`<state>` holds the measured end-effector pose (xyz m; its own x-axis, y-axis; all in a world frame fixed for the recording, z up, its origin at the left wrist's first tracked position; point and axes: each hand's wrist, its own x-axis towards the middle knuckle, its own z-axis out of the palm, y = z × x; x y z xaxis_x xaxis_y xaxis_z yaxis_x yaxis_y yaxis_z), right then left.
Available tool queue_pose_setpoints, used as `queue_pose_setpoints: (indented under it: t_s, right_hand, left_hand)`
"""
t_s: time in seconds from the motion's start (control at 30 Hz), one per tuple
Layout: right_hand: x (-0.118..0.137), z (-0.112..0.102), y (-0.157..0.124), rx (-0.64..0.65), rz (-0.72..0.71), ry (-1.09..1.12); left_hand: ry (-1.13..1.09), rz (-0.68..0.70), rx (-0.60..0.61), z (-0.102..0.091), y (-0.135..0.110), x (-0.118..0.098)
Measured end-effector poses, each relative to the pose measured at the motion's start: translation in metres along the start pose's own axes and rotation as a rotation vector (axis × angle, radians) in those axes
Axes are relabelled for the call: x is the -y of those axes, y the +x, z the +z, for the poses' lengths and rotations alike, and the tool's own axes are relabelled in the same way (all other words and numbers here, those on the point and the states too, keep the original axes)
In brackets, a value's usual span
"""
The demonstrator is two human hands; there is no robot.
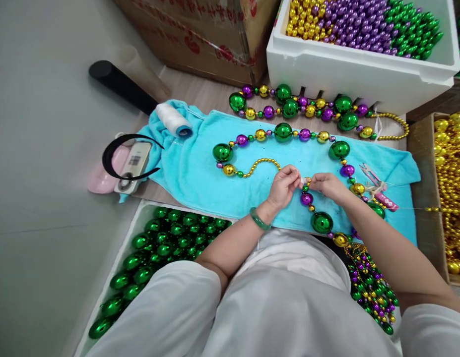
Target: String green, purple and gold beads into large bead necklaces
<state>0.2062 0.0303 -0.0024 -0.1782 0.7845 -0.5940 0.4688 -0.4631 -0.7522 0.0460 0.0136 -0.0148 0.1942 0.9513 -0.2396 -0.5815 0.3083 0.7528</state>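
My left hand (284, 187), with a green bangle (260, 218) at its wrist, is closed in a pinch at the end of a gold-beaded stretch of a bead necklace (283, 132). Close beside it, my right hand (328, 187) pinches the necklace's other end, above small gold and green beads. A tiny white piece shows between the fingertips; whether it is thread or a tag I cannot tell. Large green, purple and gold beads loop around on the turquoise towel (200, 168). Scissors-like snips (370, 173) and a pink-labelled tool (386, 201) lie right of my right hand.
A second bead necklace (290, 108) lies behind the towel, by a white foam box (356, 74) of beads. At left are a thread spool (173, 119), a black headband (109, 148) and a tray of green beads (164, 248). A carton of gold beads (455, 198) stands right.
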Motion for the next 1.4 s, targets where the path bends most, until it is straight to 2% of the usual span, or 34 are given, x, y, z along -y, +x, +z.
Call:
queue_pose_setpoints:
  t_s: [0.2, 0.43, 0.53, 0.63, 0.77, 0.9, 1.03, 1.17, 1.27, 1.4]
  right_hand:
    - [0.009, 0.005, -0.001, 0.012, 0.037, 0.033]
    - [0.008, -0.002, -0.004, 0.055, 0.009, -0.009]
    - [0.012, -0.008, -0.007, 0.062, 0.01, -0.032]
    - [0.019, -0.012, -0.012, 0.083, -0.022, -0.036]
    - [0.025, -0.008, -0.017, 0.112, -0.043, -0.053]
    - [0.018, -0.002, -0.011, 0.083, -0.047, -0.08]
    - [0.008, 0.003, -0.01, 0.059, -0.13, -0.23]
    - [0.011, 0.008, -0.018, 0.007, -0.228, -0.398]
    - [0.018, 0.009, -0.011, -0.002, -0.286, -0.471]
    - [0.028, 0.004, 0.03, -0.041, -0.286, -0.52]
  left_hand:
    - [-0.099, -0.096, -0.099, 0.0, 0.008, -0.007]
    - [-0.109, -0.077, -0.083, -0.012, -0.002, -0.002]
    - [0.038, -0.003, -0.058, -0.014, -0.009, 0.0]
    - [0.32, 0.051, -0.028, -0.015, -0.016, 0.001]
    - [0.643, 0.043, -0.029, -0.015, -0.023, 0.003]
    - [0.869, 0.12, -0.049, -0.014, -0.026, 0.007]
    - [1.114, 0.181, -0.007, -0.014, -0.03, 0.006]
    - [1.243, 0.173, 0.036, -0.018, -0.033, 0.0]
    - [1.294, 0.098, 0.07, -0.021, -0.024, -0.006]
    - [1.405, 0.128, 0.014, -0.023, 0.013, -0.012]
